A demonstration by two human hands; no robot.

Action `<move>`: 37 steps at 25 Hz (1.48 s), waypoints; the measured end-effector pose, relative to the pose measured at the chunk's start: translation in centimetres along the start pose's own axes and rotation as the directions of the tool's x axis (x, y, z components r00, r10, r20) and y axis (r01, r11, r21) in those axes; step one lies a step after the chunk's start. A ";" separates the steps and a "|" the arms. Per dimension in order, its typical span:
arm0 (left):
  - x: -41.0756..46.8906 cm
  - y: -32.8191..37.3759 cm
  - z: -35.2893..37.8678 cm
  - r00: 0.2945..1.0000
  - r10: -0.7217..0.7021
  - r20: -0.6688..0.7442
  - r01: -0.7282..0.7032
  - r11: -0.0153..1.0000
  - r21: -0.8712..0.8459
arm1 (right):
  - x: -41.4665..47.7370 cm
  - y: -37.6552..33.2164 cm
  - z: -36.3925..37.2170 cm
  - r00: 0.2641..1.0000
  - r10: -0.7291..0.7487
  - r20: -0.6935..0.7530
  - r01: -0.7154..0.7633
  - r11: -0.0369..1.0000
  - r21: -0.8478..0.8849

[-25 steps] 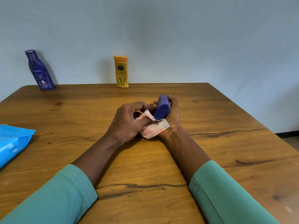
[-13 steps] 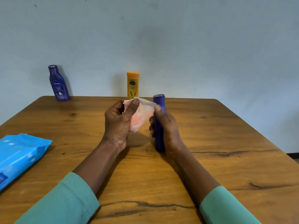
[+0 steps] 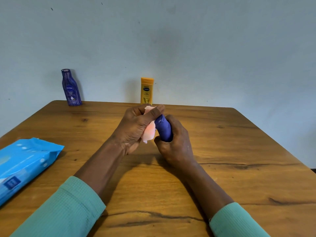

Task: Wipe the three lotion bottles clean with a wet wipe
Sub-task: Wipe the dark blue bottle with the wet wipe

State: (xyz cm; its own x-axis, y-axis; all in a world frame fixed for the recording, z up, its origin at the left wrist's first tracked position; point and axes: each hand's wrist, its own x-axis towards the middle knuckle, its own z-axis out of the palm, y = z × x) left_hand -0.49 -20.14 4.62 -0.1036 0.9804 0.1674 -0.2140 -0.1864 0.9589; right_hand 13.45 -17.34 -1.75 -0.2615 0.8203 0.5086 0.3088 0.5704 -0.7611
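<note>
A blue wipe pack [image 3: 25, 165] is laid on the counter [image 3: 239, 151] at near left. At centre, a purple lotion bottle [image 3: 163, 130] is held tilted, clamped in the grip of the right hand [image 3: 176, 147]. A wet wipe [image 3: 148, 132] is clamped against its top by the grip of the left hand [image 3: 135, 129]. A dark blue bottle [image 3: 71, 88] and a yellow bottle [image 3: 146, 91] are stood upright at the far edge.

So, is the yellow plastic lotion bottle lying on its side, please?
No, the yellow plastic lotion bottle stands upright at the far edge of the wooden table.
</note>
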 end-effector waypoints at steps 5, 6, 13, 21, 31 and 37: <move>0.1 0.0 0.0 0.979 -0.012 -0.202 0.023 0.998 0.052 | 0.0 -0.1 -0.3 1.000 -0.012 0.000 0.012 1.000 -0.006; 0.2 0.2 -0.4 0.969 -0.039 -0.245 0.023 0.998 -0.066 | 0.1 0.0 -0.4 1.000 -0.013 0.003 0.013 1.000 -0.013; 0.2 -0.7 0.3 0.952 0.246 -0.183 -0.261 0.964 -0.058 | 0.1 0.1 -0.1 1.000 -0.010 -0.023 0.009 0.998 -0.064; -2.1 -1.4 -0.6 0.854 0.517 0.062 -0.491 0.758 0.429 | 0.1 0.4 -0.3 0.998 -0.025 -0.055 0.022 0.999 -0.042; -2.9 -0.7 -0.8 0.685 0.673 0.281 -0.598 0.298 0.744 | 0.3 0.5 -0.4 0.998 -0.006 -0.070 0.004 0.999 -0.036; -2.7 -1.1 -0.5 0.683 0.693 0.230 -0.549 0.280 0.788 | 0.2 0.7 -0.3 0.995 0.005 -0.104 -0.011 0.998 -0.055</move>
State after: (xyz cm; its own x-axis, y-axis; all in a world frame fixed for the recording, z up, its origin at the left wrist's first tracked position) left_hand -0.44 -22.64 3.03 0.0046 0.5555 0.8315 0.7621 -0.5403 0.3568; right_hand 13.91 -16.75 -1.98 -0.1629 0.8233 0.5437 0.3620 0.5625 -0.7434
